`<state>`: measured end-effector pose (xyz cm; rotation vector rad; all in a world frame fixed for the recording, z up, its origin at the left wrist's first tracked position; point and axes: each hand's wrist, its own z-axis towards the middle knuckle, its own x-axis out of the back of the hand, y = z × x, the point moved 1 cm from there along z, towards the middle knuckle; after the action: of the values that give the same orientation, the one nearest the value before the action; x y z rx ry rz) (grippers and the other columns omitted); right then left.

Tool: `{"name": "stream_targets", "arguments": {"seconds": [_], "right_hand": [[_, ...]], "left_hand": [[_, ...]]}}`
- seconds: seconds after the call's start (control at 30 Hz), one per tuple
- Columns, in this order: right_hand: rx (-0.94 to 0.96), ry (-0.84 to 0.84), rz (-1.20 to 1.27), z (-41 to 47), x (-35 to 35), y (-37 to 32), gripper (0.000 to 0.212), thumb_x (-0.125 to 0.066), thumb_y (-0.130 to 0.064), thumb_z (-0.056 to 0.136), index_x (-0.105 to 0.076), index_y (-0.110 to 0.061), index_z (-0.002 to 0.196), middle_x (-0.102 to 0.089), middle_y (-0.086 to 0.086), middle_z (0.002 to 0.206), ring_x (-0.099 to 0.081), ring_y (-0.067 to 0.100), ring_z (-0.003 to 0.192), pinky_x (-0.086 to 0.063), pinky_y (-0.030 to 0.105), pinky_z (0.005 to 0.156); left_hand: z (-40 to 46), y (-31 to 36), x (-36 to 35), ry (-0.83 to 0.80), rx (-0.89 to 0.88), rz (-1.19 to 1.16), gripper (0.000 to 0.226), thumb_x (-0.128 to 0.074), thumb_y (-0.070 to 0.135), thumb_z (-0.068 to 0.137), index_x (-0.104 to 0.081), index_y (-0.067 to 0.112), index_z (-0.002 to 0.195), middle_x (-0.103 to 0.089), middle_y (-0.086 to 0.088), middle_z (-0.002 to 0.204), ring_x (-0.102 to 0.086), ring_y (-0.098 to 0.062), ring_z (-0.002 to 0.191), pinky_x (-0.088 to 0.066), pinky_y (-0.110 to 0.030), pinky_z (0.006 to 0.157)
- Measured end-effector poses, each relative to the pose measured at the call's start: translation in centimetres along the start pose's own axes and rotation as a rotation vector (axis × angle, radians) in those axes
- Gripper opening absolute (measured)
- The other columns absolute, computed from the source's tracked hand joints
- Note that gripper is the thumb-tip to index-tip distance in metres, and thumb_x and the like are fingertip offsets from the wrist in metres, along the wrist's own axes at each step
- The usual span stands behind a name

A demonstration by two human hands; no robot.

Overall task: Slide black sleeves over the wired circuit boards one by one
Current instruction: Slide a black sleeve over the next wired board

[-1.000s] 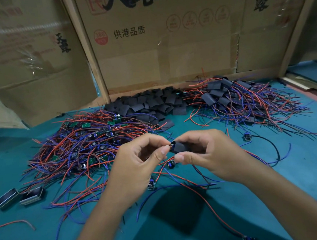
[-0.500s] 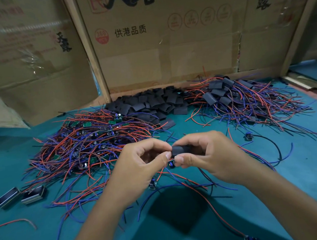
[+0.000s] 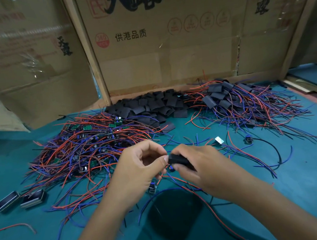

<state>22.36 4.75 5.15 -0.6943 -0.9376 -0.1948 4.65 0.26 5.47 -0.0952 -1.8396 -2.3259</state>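
A black sleeve sits between my two hands above the teal table. My right hand grips the sleeve from the right, fingers curled round it. My left hand pinches at the sleeve's left end, where the board goes in; the board itself is mostly hidden, with a blue part showing under the sleeve. Red and blue wires trail down from the hands. A heap of bare wired boards lies to the left. Loose black sleeves are piled at the back. Sleeved boards lie in a heap at the back right.
Cardboard sheets stand as a wall behind the table. Two small metal-edged blocks lie at the left. A few single wired boards and loose wires lie to the right of my hands, another board just below them.
The sleeve has moved further into my right hand's grip and lies more level. Both hands stay together at the same spot.
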Motion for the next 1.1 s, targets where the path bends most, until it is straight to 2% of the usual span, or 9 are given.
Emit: {"name": "stream_targets", "arguments": {"seconds": [0.13,0.23,0.33,0.47,0.7,0.8,0.9,0.97,1.1], "right_hand": [[-0.051,0.001,0.081,0.1,0.2,0.6,0.008,-0.060,-0.030,0.094,-0.060,-0.022,0.098,-0.062,-0.011,0.073,-0.052,0.005,0.067,-0.037,0.020,0.061],[-0.219,0.063,0.211,0.8,1.3,1.8,0.006,-0.061,-0.026,0.093,-0.060,-0.026,0.087,-0.065,-0.010,0.069,-0.056,0.001,0.063,-0.047,0.022,0.065],[-0.370,0.150,0.337,2.2,3.5,4.0,0.006,-0.067,-0.023,0.091,-0.065,-0.021,0.085,-0.061,-0.012,0.069,-0.052,0.000,0.060,-0.043,0.017,0.063],[-0.553,0.198,0.538,4.7,5.8,7.2,0.015,-0.061,-0.014,0.093,-0.066,-0.004,0.082,-0.055,0.009,0.070,-0.049,0.015,0.062,-0.039,0.024,0.053],[-0.929,0.342,0.833,9.4,10.5,14.2,0.022,-0.051,-0.021,0.094,-0.059,-0.011,0.077,-0.054,0.000,0.062,-0.046,0.011,0.053,-0.035,0.024,0.049],[-0.975,0.425,0.544,11.5,13.4,16.6,0.029,-0.052,-0.031,0.093,-0.063,-0.005,0.094,-0.059,0.007,0.080,-0.054,0.017,0.065,-0.043,0.028,0.057],[-0.956,0.356,-0.482,12.8,13.9,17.9,0.054,-0.054,-0.045,0.092,-0.052,-0.001,0.123,-0.052,0.024,0.125,-0.051,0.038,0.113,-0.042,0.044,0.094],[-0.648,0.306,-0.517,14.7,11.4,16.0,0.036,-0.056,-0.034,0.091,-0.060,-0.005,0.113,-0.059,0.022,0.117,-0.056,0.036,0.110,-0.045,0.039,0.091],[-0.303,-0.180,-0.444,17.6,2.2,12.8,0.020,-0.057,-0.023,0.093,-0.063,-0.010,0.108,-0.064,0.014,0.111,-0.059,0.031,0.106,-0.044,0.033,0.087]], "left_hand": [[0.1,-0.1,0.0,0.059,-0.043,0.099,0.006,-0.073,0.015,0.081,-0.067,0.014,0.082,-0.070,-0.003,0.073,-0.062,-0.015,0.063,-0.051,-0.027,0.058],[0.7,-0.5,1.6,0.300,-0.278,0.613,0.011,-0.072,0.014,0.084,-0.065,0.022,0.086,-0.064,0.010,0.088,-0.061,-0.009,0.080,-0.048,-0.026,0.074],[1.0,-1.4,3.2,0.452,-0.417,0.900,0.013,-0.069,0.003,0.086,-0.060,0.013,0.087,-0.055,0.003,0.092,-0.052,-0.017,0.088,-0.037,-0.024,0.079],[1.4,-3.1,3.7,0.509,-0.487,1.029,0.001,-0.060,0.008,0.088,-0.059,0.009,0.089,-0.053,-0.004,0.093,-0.050,-0.024,0.087,-0.040,-0.032,0.083],[2.1,-5.0,4.1,0.452,-0.406,1.088,0.007,-0.063,0.010,0.089,-0.060,0.010,0.095,-0.052,-0.004,0.099,-0.054,-0.024,0.091,-0.050,-0.037,0.079],[2.4,-5.5,4.0,0.440,-0.402,1.097,0.005,-0.061,0.012,0.091,-0.061,0.010,0.096,-0.052,-0.003,0.100,-0.053,-0.022,0.091,-0.050,-0.037,0.078],[2.8,-5.9,4.1,0.452,-0.402,1.093,0.008,-0.057,0.014,0.092,-0.062,0.010,0.097,-0.054,-0.004,0.100,-0.053,-0.024,0.091,-0.048,-0.037,0.081],[3.0,-6.1,4.2,0.467,-0.396,1.090,0.006,-0.062,0.011,0.091,-0.062,0.010,0.096,-0.054,-0.004,0.099,-0.053,-0.024,0.090,-0.048,-0.038,0.080],[3.0,-6.4,4.6,0.466,-0.369,1.103,0.006,-0.064,0.011,0.089,-0.061,0.011,0.095,-0.053,-0.003,0.097,-0.054,-0.023,0.089,-0.049,-0.036,0.079]]}}
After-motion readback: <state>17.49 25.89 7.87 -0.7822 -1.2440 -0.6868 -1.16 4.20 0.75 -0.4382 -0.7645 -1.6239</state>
